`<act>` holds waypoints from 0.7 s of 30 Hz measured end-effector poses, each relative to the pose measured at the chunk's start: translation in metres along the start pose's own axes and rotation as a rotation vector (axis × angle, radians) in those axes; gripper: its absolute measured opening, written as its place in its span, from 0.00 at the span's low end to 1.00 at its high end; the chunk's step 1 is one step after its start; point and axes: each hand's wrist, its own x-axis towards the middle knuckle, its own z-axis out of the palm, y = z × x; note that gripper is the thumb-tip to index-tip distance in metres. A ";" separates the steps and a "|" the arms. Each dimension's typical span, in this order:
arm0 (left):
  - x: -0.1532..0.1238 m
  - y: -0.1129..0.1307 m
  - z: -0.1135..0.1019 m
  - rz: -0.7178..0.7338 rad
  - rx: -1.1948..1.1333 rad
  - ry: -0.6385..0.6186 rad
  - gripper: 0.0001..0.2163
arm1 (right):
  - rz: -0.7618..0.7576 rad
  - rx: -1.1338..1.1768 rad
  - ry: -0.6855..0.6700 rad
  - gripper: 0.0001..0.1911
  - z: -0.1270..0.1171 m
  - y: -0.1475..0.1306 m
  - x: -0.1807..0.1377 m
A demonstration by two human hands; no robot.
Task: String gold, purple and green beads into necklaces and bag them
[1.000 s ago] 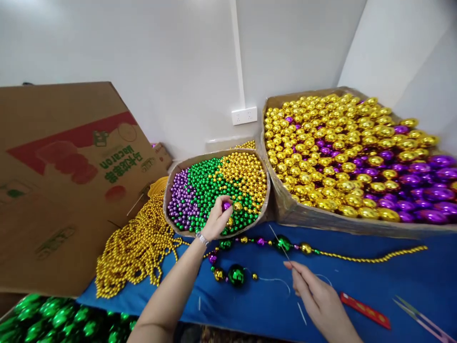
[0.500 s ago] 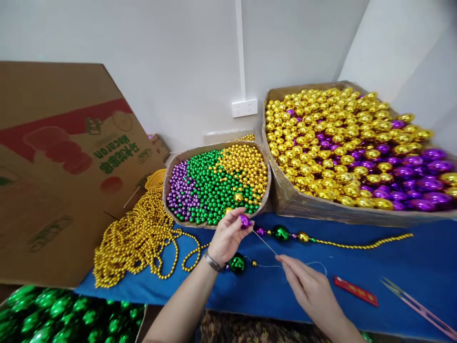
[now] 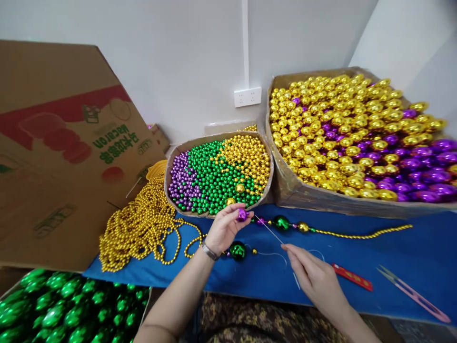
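Note:
A shiny purple bead point(image 3: 242, 215) is pinched in the fingers of my left hand point(image 3: 224, 228), just in front of the box of small beads. My right hand point(image 3: 316, 269) grips the end of a thin needle point(image 3: 273, 232), which slants up toward the purple bead. Whether the needle's tip is inside a bead I cannot tell. Behind my hands lies a strung row of beads with a large green bead point(image 3: 281, 223) and a gold twisted strand point(image 3: 364, 236). Below my left hand rest another large green bead point(image 3: 237, 250) and a small gold bead point(image 3: 254, 251) on pale thread.
A carton point(image 3: 169, 200) holds small purple, green and gold beads. Bigger gold and purple beads fill the large box point(image 3: 321, 200) at right. Gold bead chains point(image 3: 139, 228) are heaped left. Pink-handled snips point(image 3: 414, 295) and a red packet point(image 3: 352, 277) lie right; large green beads point(image 3: 71, 305) are below left.
My left hand still pinches the purple bead, and my right hand still grips the needle. The view has shifted slightly, so the boxes appear higher in the frame.

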 end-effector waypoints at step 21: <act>-0.017 -0.027 -0.002 -0.019 -0.216 0.188 0.10 | -0.061 0.026 -0.086 0.14 0.010 -0.015 -0.021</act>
